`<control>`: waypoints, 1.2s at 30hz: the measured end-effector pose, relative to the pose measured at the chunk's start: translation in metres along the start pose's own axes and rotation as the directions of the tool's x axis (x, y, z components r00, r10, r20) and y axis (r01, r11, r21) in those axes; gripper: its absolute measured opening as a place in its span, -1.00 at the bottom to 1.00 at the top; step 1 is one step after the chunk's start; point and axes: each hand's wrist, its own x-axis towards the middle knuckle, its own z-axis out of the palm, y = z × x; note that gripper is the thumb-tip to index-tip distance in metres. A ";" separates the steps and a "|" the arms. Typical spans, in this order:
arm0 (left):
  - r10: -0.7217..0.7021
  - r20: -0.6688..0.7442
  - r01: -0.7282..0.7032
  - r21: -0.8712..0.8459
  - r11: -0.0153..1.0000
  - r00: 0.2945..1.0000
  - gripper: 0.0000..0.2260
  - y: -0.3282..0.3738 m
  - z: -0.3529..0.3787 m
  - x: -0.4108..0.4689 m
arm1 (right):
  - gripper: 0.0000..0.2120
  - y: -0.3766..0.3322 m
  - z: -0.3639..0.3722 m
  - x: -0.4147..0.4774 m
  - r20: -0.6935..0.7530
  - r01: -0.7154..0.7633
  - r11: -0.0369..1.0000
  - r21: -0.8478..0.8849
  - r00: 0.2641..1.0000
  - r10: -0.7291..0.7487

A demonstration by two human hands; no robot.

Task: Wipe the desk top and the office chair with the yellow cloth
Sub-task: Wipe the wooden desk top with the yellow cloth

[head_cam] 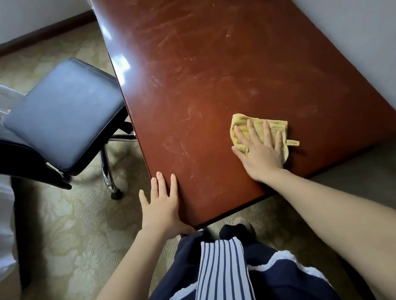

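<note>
Right hand [260, 152]: fingers spread flat, pressing the yellow cloth [259, 127] onto the desk top [216, 57] near its near-right corner. Left hand [160, 204]: fingers straight, resting against the desk's left edge. Surface: scratched red-brown wood, abutting the wall. Office chair [63, 113] stands left on patterned carpet [75, 232].

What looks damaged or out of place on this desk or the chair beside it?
The desk top is worn: pale scratches and scuffs cross its red finish, thickest toward the far end. The office chair has a faint greyish film on its seat. Nothing is spilled; the yellow cloth lies under the right hand.
</note>
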 end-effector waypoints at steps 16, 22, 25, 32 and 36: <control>0.009 -0.030 -0.009 -0.013 1.000 1.000 0.21 -0.003 0.003 0.001 | -0.49 0.050 0.044 -0.065 -0.166 0.812 0.562 -0.159 0.540 -0.825; 0.020 -0.037 -0.025 -0.133 0.991 0.999 0.24 -0.006 0.009 0.002 | -0.51 0.066 0.008 -0.029 -0.154 0.641 0.767 -0.044 0.754 -0.639; 0.025 -0.054 -0.038 -0.239 0.970 0.998 0.24 -0.009 0.012 -0.002 | -0.43 0.034 -0.007 -0.006 -0.115 0.507 0.862 0.027 0.858 -0.501; -0.137 -0.095 0.091 -0.381 0.920 0.986 0.20 -0.027 0.037 -0.026 | -0.46 -0.063 -0.008 0.022 0.014 0.233 0.972 -0.015 0.972 -0.233; -0.223 -0.027 0.174 -0.537 0.825 0.974 0.14 -0.028 0.048 -0.036 | -0.44 -0.099 0.006 -0.002 0.073 0.371 0.924 -0.094 0.928 -0.365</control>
